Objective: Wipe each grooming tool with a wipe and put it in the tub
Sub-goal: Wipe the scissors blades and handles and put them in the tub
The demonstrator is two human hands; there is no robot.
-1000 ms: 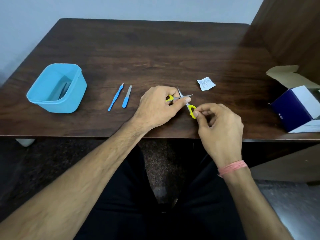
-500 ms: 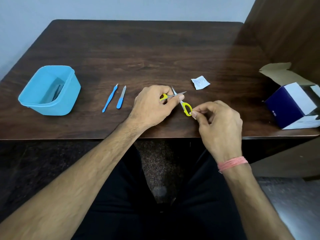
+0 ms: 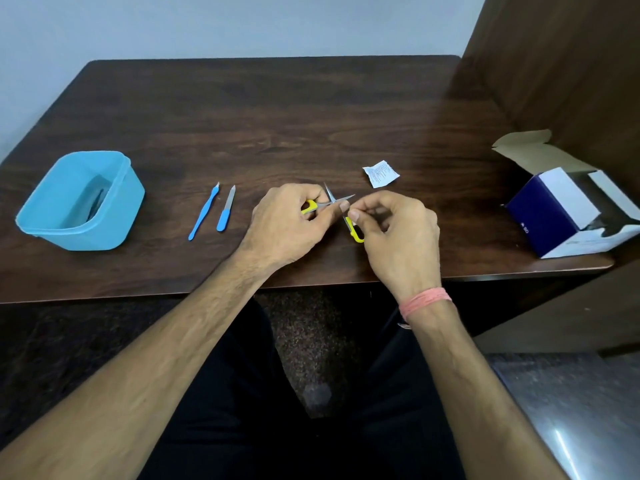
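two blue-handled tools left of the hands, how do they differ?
The left blue tool is longer and slimmer, blue nearly to its small pale tip; the right blue tool is shorter, with a broad grey blade on a stubby blue handle. The left one leans more. Both lie flat on the table, side by side, apart, untouched.

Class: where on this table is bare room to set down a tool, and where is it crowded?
Bare: the dark wooden table behind the hands, and between light blue plastic tub and blue-handled tools. Crowded: around yellow-handled scissors and white wipe packet.
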